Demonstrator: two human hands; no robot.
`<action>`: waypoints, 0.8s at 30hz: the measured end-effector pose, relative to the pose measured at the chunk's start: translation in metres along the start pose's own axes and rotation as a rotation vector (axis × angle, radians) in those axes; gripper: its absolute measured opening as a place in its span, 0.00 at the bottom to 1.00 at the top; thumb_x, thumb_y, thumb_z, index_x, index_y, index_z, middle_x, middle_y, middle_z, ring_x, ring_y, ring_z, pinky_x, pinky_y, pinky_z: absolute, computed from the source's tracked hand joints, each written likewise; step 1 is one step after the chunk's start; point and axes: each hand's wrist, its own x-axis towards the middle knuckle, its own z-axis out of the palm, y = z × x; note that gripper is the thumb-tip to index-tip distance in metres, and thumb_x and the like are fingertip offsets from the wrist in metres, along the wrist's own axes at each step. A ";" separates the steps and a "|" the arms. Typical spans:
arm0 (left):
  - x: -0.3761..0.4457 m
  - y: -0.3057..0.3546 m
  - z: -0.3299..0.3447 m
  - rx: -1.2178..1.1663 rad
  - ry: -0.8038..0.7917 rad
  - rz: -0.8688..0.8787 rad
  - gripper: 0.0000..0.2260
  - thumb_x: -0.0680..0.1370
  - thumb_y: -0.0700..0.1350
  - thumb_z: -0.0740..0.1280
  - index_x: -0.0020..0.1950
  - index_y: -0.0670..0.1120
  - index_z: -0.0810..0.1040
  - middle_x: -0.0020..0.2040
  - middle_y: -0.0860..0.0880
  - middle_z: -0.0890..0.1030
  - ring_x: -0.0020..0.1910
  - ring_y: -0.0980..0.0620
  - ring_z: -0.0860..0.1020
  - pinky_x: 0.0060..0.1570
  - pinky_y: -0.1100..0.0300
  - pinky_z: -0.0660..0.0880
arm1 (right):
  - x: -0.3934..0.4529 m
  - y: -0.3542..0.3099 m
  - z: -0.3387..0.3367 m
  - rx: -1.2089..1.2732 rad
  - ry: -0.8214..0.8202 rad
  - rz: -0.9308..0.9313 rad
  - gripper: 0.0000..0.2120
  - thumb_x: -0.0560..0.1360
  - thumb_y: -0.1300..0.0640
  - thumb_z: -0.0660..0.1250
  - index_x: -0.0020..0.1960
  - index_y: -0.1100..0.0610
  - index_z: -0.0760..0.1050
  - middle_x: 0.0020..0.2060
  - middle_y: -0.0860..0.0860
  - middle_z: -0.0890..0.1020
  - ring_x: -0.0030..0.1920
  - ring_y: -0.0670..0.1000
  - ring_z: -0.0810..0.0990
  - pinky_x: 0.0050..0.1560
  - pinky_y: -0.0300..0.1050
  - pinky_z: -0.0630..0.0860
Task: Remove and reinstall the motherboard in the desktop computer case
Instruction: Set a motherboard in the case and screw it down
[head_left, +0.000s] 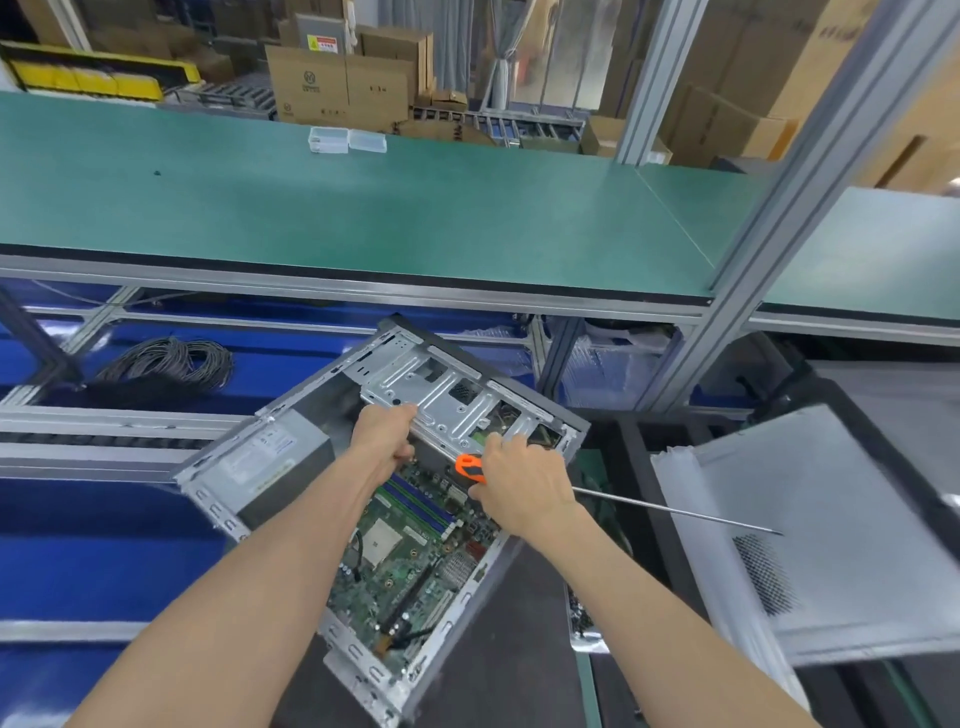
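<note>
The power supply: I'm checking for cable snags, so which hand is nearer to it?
Left. The left hand grips the drive cage edge just beside the power supply; the right hand, holding the screwdriver, lies farther right.

An open grey desktop case (291, 462) lies tilted at lower centre of the frame, its green motherboard (410, 561) seated flat inside, blue memory slots showing.

Green motherboard (415, 566); orange-handled screwdriver (467, 466); green bench (363, 218).
</note>
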 end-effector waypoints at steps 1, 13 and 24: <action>0.001 0.000 0.003 0.025 0.001 0.005 0.06 0.80 0.43 0.66 0.47 0.40 0.75 0.20 0.52 0.64 0.18 0.54 0.60 0.27 0.61 0.60 | 0.000 -0.001 -0.001 0.017 -0.002 0.012 0.23 0.77 0.38 0.67 0.52 0.58 0.67 0.45 0.55 0.79 0.43 0.58 0.82 0.36 0.48 0.67; 0.008 0.001 0.030 0.250 0.014 0.113 0.17 0.80 0.52 0.68 0.38 0.45 0.69 0.28 0.49 0.68 0.22 0.51 0.68 0.30 0.60 0.66 | -0.010 -0.019 -0.006 0.194 -0.112 0.132 0.16 0.74 0.49 0.71 0.38 0.55 0.66 0.30 0.47 0.65 0.31 0.54 0.70 0.31 0.44 0.65; 0.006 0.001 0.026 0.326 0.029 0.155 0.19 0.77 0.53 0.71 0.34 0.47 0.67 0.27 0.49 0.69 0.25 0.49 0.68 0.28 0.60 0.67 | -0.021 -0.038 -0.014 0.392 -0.207 0.202 0.16 0.72 0.54 0.70 0.36 0.53 0.63 0.32 0.49 0.69 0.36 0.57 0.74 0.36 0.47 0.68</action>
